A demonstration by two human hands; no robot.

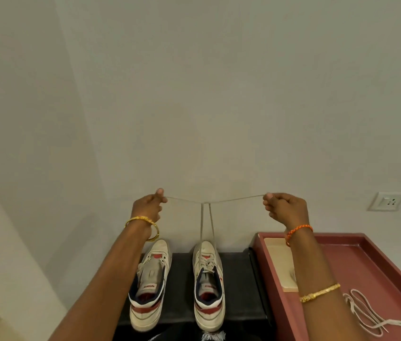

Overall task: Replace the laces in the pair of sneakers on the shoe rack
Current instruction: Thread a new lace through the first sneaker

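Two cream sneakers with red and navy trim stand toes to the wall on a black shoe rack. The left sneaker shows no lace. The right sneaker is partly laced, and its lace rises in two strands from the lower eyelets, then splits sideways, taut, to both hands. My left hand pinches one lace end high above the left sneaker. My right hand pinches the other end, up and to the right of the right sneaker.
A reddish tray-like surface adjoins the rack on the right, with a loose pale lace lying on it and a cream pad. A wall socket is at the right. The plain wall stands directly behind the rack.
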